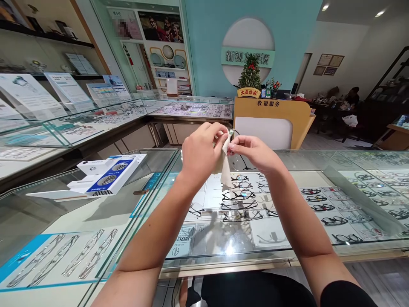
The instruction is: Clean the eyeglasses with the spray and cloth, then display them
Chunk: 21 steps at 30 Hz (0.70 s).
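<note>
Cream cloth (226, 170) with zigzag edges, held up above the glass tabletop (220, 245)
Hangs kinda loose; left grip (202, 148) pinching it, right grip (254, 152) pinching dark-armed glasses (246, 166) right against it.

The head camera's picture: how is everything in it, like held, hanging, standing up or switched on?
Cloth, held up and hanging down
Left hand, pinching the cloth
Right hand, bent inward beside the cloth; grip unclear
Held glasses, mostly hidden
Rows of glasses, laid out in the display case
Plant, upright
Ceiling lights, lit
</note>
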### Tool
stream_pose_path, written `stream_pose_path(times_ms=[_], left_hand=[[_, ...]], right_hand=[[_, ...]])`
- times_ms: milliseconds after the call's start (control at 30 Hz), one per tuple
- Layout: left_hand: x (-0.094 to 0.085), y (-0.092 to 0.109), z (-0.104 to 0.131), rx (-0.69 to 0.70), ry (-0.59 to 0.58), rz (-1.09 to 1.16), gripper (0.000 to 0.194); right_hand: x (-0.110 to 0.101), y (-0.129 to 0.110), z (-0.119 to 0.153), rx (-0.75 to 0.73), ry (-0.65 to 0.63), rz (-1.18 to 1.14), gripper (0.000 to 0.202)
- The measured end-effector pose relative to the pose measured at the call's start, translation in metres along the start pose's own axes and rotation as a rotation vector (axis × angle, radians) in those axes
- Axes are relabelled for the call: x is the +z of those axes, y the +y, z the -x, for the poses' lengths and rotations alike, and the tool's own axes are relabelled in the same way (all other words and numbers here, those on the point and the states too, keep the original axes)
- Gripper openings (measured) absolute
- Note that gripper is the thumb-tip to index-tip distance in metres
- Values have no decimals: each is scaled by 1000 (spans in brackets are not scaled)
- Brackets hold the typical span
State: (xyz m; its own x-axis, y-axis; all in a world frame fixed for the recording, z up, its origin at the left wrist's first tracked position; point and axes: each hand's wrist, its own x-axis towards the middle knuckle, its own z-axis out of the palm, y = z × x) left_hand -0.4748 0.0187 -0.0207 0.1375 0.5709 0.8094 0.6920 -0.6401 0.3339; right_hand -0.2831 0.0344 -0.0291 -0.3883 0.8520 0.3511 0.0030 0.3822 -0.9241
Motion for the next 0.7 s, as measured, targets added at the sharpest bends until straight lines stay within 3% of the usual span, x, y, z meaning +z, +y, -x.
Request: stream_pose_path(times_ms=[133, 367, 433, 533, 700], left_hand=[[17, -9, -3, -129, 85, 359, 14], [38, -23, -13, -512, 166, 1098, 67], [39, -21, -13, -615, 108, 1271, 72], [39, -16, -13, -674, -81, 1418, 66], [38, -11, -12, -747, -311, 1384, 65]], right_hand=[[2, -2, 2, -28, 42, 32, 49], [6, 0, 0, -74, 29, -4, 56], [7, 1, -1, -96, 28, -9, 59], [7, 2, -2, -118, 31, -9, 62], [7, 3, -3, -139, 52, -14, 63]])
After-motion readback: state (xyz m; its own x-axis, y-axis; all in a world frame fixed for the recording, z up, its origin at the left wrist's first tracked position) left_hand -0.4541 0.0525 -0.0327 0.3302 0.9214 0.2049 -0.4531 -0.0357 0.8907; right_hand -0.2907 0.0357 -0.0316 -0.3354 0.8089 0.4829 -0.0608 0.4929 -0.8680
